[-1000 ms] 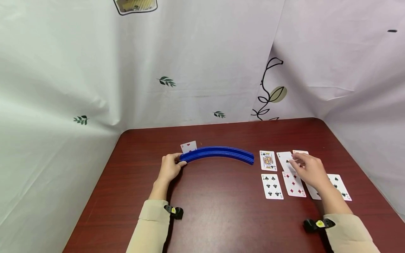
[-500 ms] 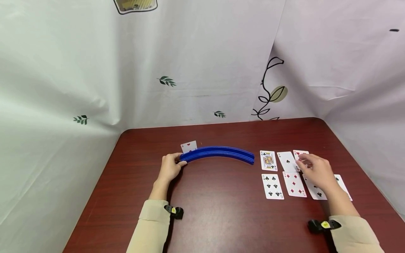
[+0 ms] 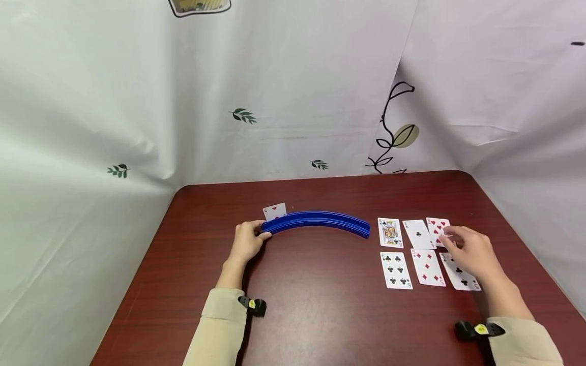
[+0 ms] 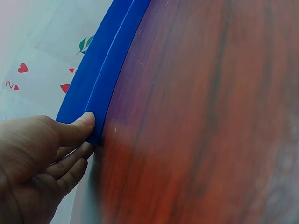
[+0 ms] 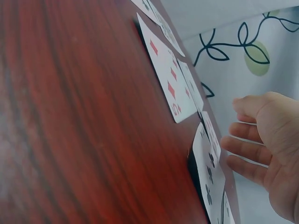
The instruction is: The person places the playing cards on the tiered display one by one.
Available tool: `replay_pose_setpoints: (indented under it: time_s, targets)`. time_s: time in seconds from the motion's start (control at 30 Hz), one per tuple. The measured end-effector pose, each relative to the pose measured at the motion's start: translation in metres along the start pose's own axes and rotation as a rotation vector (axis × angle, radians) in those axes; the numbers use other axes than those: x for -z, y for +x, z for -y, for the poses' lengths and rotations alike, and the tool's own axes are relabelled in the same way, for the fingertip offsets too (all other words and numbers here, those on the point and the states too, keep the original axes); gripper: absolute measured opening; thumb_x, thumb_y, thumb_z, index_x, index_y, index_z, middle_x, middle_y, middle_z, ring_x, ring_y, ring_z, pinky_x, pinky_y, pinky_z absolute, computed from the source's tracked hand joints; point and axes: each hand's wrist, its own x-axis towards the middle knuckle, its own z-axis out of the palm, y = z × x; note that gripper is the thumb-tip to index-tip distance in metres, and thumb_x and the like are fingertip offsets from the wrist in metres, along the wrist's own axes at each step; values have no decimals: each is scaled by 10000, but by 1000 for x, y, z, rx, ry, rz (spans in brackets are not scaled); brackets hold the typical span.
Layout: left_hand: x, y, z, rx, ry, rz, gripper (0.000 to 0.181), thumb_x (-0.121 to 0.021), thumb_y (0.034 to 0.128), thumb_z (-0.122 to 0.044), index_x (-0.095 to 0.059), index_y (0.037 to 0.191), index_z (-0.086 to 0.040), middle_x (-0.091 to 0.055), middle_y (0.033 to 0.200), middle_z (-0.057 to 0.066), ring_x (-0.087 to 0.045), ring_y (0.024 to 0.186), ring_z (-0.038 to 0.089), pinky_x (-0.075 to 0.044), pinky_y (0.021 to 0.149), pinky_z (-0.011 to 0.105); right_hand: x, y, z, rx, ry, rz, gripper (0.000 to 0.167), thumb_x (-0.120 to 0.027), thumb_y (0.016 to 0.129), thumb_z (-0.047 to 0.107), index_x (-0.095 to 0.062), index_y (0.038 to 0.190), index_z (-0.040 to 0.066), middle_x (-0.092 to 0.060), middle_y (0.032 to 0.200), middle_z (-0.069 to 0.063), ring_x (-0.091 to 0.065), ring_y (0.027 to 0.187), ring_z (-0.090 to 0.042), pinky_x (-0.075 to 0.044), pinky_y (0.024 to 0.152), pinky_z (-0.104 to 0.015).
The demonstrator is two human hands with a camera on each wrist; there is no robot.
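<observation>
My left hand [image 3: 247, 243] pinches the left end of a curved blue card holder [image 3: 320, 218]; the left wrist view shows the thumb on the blue holder [image 4: 100, 70]. A two of hearts [image 3: 274, 210] stands in it near that end. Over the cards at the right hovers my right hand [image 3: 471, 254], fingers bent loosely and nothing in them, beside a hearts card [image 3: 437, 231]. In the right wrist view the right hand [image 5: 275, 144] is above a clubs card [image 5: 208, 172], not gripping it.
Left of the right hand lie a king of clubs [image 3: 390, 233], an ace of clubs [image 3: 418, 235], a six of clubs [image 3: 396, 270] and a five of diamonds [image 3: 428, 267]. A white patterned curtain [image 3: 293, 91] hangs behind the dark red table [image 3: 311, 305].
My right hand has moved right, from over the ace of clubs to the right side of the hearts card, uncovering that card. The left hand and the blue holder have stayed in place.
</observation>
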Motion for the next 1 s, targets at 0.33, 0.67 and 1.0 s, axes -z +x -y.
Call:
replay_pose_setpoints:
  time_s: [0.33,0.67,1.0]
  targets:
    - [-1,1,0,-24,0,-3,296,-764,900,-58,-730,1184,18,-757,980,145,-688,943,277,-553,888,446,8,-3,-8,-54,-23,15,323,-717,922,74,-636,1172,-114,-645,1124,-344,-661,941,-498,-518,776,-627]
    - [0,1,-1,-37,0,-16,296,-784,880,-55,-739,1163,18,-760,962,143,-675,955,295,-534,902,458,17,-7,-21,-32,-35,3,314,-745,891,60,-651,1136,-112,-669,1072,-329,-680,890,-484,-520,660,-254]
    - [1,-1,-1,-9,5,-6,322,-781,887,-75,-727,1191,19,-755,994,155,-583,1077,357,-470,970,496,22,-14,-32,-59,-73,40,318,-734,904,93,-645,1130,-113,-642,1069,-336,-641,902,-484,-477,734,-595]
